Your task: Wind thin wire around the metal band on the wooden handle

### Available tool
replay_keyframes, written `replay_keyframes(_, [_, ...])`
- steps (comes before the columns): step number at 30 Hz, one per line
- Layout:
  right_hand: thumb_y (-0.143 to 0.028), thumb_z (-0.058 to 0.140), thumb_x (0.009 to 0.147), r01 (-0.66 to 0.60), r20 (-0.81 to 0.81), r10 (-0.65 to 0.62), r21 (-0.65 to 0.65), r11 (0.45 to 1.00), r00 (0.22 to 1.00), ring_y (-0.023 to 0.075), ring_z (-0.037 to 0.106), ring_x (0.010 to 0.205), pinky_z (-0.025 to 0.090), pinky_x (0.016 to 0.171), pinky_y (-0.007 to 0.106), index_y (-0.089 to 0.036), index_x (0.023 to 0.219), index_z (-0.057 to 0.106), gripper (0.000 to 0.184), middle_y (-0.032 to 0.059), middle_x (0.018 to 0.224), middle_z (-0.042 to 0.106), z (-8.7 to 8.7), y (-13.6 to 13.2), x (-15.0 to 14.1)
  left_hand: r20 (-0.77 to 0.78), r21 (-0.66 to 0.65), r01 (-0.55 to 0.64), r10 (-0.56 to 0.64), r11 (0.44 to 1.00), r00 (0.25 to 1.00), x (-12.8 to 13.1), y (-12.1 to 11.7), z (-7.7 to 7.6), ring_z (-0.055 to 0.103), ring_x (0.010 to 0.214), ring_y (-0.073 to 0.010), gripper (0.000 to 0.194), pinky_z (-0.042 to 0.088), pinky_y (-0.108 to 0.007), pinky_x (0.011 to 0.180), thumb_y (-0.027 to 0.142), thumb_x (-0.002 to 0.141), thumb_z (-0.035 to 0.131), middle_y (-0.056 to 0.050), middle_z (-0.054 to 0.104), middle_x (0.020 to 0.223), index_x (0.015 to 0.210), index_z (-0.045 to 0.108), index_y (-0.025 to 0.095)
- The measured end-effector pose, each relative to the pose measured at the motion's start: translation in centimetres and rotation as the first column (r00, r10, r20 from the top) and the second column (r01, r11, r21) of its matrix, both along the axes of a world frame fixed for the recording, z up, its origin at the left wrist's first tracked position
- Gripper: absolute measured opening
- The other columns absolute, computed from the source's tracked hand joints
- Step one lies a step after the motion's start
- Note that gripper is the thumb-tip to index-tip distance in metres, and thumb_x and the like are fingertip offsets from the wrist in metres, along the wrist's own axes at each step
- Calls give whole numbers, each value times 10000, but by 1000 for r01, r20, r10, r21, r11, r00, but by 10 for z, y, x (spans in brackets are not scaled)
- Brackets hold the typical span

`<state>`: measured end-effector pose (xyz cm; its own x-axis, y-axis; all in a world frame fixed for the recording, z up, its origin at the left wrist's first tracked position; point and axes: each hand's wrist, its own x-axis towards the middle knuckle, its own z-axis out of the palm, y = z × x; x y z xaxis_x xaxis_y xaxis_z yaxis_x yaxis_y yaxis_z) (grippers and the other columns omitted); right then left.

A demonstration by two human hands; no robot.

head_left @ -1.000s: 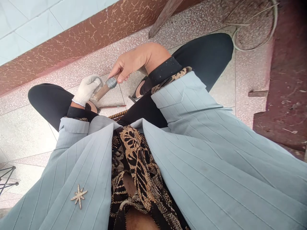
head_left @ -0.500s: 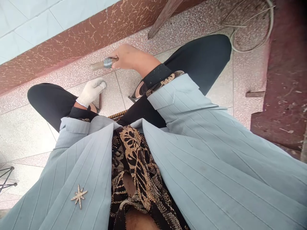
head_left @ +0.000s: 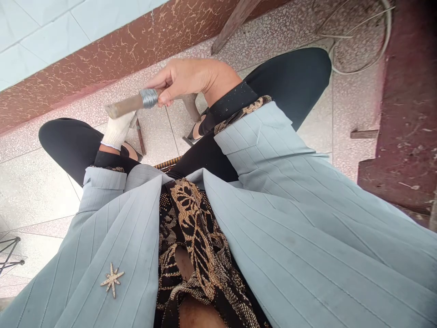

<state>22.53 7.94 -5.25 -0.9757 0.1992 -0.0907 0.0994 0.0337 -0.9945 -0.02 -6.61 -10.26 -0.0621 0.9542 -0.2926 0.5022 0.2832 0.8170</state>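
My bare right hand (head_left: pixel 186 79) is closed around one end of a short, thick wooden stick (head_left: pixel 124 107) bound with a band of silver wire (head_left: pixel 149 98). The stick points left and passes in front of my left hand (head_left: pixel 119 127), which wears a white knit glove. The stick hides the gloved fingers. Just below the glove a thin reddish-brown rod (head_left: pixel 140 139) slants down towards the floor, its top end at the glove. Behind my right wrist shows a curved greyish-brown piece (head_left: pixel 192 108); I cannot tell whether it belongs to the stick.
Beyond my hands runs a low wall with a brown tiled base (head_left: pixel 112 50). A wooden leg (head_left: pixel 234 25) leans down near it. A pale cable (head_left: pixel 385 36) lies coiled at the top right, beside a dark red board (head_left: pixel 406 114). My knees flank the hands over the tiled floor (head_left: pixel 30 182).
My right hand has raised the wire-bound stick nearer to me, and its end has swung left over the gloved hand. The gloved hand has shifted slightly left.
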Motion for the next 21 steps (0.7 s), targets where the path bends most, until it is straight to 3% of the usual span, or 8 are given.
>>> replay_keyframes(2, [-118, 757, 902, 206, -246, -257, -214, 955, 935, 61, 590, 648, 484, 608, 154, 5, 1340, 683, 461, -18, 814, 683, -5, 1, -3, 23, 11, -41, 40, 999, 999, 2, -2, 1, 556, 655, -167, 312, 521, -325, 682, 458, 1066, 554, 7, 420, 650, 855, 592, 232])
replay_keyframes(4, [-168, 721, 983, 386, -261, -491, -365, 847, 832, 75, 572, 630, 483, 580, 176, 15, 1356, 611, 430, -9, 805, 659, -9, 0, -10, 42, 5, -29, 29, 1000, 999, 8, -6, 8, 554, 658, -153, 320, 512, -307, 687, 469, 1050, 584, 12, 421, 655, 847, 606, 222])
replay_keyframes(6, [-59, 617, 1033, 580, -94, -628, -299, 758, 772, 75, 514, 585, 441, 546, 186, 25, 1395, 587, 373, -31, 751, 602, -9, -1, -15, 46, -26, 46, -45, 999, 998, 15, -9, 17, 547, 672, -150, 303, 505, -290, 684, 428, 1025, 590, 13, 435, 648, 815, 614, 211])
replay_keyframes(8, [39, 574, 1005, 675, 103, -670, -21, 738, 736, 72, 465, 593, 398, 550, 195, 30, 1380, 651, 382, -33, 748, 562, -8, -3, -17, 37, -54, 116, -114, 992, 993, 22, -12, 25, 546, 694, -152, 259, 503, -279, 683, 374, 993, 585, 15, 457, 642, 800, 628, 207])
replay_keyframes(11, [-29, 678, 979, 354, 309, -571, 539, 764, 761, 94, 462, 723, 327, 623, 222, -24, 1311, 780, 347, 11, 859, 614, -5, -6, -14, 20, -71, 162, -161, 984, 987, 27, -12, 32, 543, 706, -160, 210, 496, -279, 678, 310, 956, 563, 14, 479, 633, 791, 639, 205])
replay_keyframes(13, [-93, 735, 966, 77, 425, -502, 701, 709, 753, 123, 454, 761, 267, 655, 262, -51, 1277, 826, 326, 39, 881, 650, -3, -8, -11, 6, -68, 170, -170, 983, 985, 26, -11, 33, 531, 697, -162, 190, 486, -287, 677, 274, 932, 559, 11, 482, 627, 772, 636, 207])
replay_keyframes(17, [-51, 797, 913, -156, 591, -369, 652, 742, 717, 136, 423, 671, 258, 685, 281, -58, 1193, 869, 290, -4, 653, 560, -5, -10, -12, -49, -50, 138, -140, 989, 989, 22, -9, 27, 510, 678, -164, 198, 470, -301, 679, 244, 909, 559, 2, 495, 622, 722, 615, 214])
replay_keyframes(21, [-16, 786, 925, -322, 733, -111, 423, 847, 671, 118, 507, 564, 354, 676, 228, -101, 1339, 824, 424, -65, 518, 538, -7, -11, -14, -72, -16, 104, -105, 994, 992, 14, -8, 22, 548, 737, -193, 198, 481, -319, 715, 276, 898, 595, -10, 489, 621, 708, 599, 221])
